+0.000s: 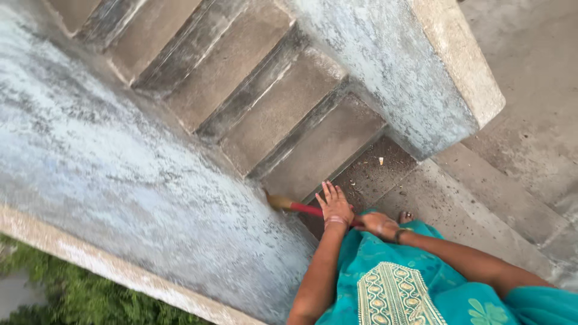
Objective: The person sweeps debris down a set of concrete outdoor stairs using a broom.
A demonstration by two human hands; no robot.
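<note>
Head view, looking down a concrete staircase [283, 108]. Both hands low in frame, about 6 o'clock. Left hand [335, 204] lies flat over a red-handled broom with a tan wooden end [295, 206], fingers spread and pointing to 12 o'clock, palm pressing on the handle rather than wrapped round it. Right hand [378, 224] just beside it at 3 o'clock, fingers curled tight round the same handle; a bangle on each wrist. Handle runs from 9 o'clock to 3 o'clock, tan tip touching or nearly touching the pale blue-grey plastered wall [120, 180]; cannot tell which. Brush end hidden behind the teal patterned garment [397, 283]. A bare toe [406, 215] shows at 3 o'clock of the right hand, on the dusty landing [445, 198]. A small pale scrap of litter [380, 160] lies at 12 o'clock of the hands.
</note>
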